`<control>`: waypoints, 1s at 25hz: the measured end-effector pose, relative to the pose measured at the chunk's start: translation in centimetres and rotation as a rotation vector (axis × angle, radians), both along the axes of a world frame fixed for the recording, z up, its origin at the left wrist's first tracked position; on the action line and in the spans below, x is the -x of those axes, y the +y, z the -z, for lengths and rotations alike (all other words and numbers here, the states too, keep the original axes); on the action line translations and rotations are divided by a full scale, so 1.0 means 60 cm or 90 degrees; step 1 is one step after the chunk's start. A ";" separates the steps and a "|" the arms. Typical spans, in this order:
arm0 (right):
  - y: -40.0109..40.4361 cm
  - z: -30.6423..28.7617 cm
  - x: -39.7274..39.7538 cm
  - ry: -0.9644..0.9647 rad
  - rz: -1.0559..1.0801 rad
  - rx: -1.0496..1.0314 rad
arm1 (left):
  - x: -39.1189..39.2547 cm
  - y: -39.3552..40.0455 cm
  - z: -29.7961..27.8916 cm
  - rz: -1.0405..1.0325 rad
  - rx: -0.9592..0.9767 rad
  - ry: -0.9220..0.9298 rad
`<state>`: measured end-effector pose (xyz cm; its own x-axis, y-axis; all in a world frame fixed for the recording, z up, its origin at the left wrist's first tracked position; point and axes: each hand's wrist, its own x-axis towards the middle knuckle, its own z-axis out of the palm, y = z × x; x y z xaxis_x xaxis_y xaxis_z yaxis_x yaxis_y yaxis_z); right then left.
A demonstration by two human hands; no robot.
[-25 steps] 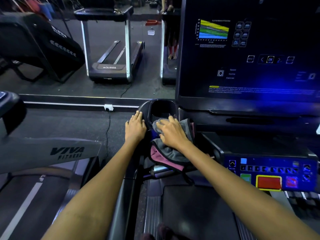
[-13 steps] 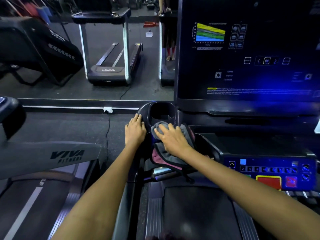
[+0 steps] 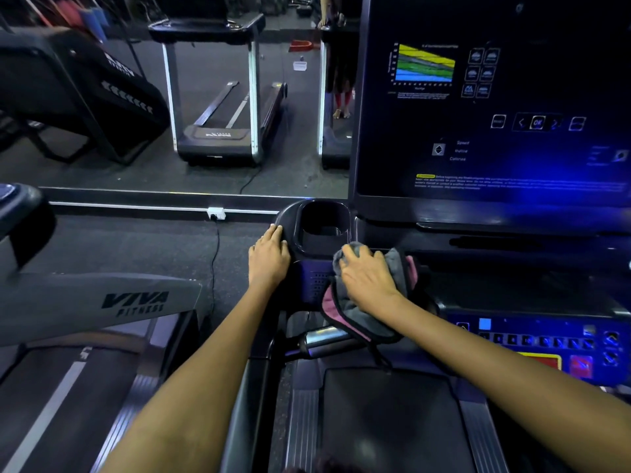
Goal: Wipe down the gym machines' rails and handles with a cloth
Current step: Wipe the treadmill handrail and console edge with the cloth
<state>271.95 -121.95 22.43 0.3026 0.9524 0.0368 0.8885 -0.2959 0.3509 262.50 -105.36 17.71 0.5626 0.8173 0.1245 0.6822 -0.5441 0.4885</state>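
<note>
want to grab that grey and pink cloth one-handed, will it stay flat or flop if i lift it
Probably floppy: the cloth bunches under the right hand and its pink edge droops off the console. Likely light, and it looks soft, so unlikely to slip.

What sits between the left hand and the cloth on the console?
In the head view, the cup holder's near rim and a dark perforated panel separate the left hand from the grey-pink cloth under the right hand.

cloth [image 3: 368,312] | gray with pink edge (soft, bunched up) | lies on treadmill console [image 3: 314,281] just below cup holder [image 3: 322,223]
</note>
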 end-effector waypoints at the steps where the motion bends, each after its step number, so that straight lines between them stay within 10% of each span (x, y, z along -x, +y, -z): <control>1: 0.014 0.001 0.010 0.019 -0.013 -0.008 | -0.001 0.000 -0.001 0.001 -0.005 -0.001; 25: 0.026 0.019 0.027 0.105 0.037 -0.043 | 0.005 0.000 0.007 0.011 -0.028 0.016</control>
<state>270.32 -120.39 21.27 0.3638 0.9304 0.0455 0.9132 -0.3659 0.1794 262.22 -105.35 17.30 0.5804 0.8012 0.1458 0.6841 -0.5768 0.4465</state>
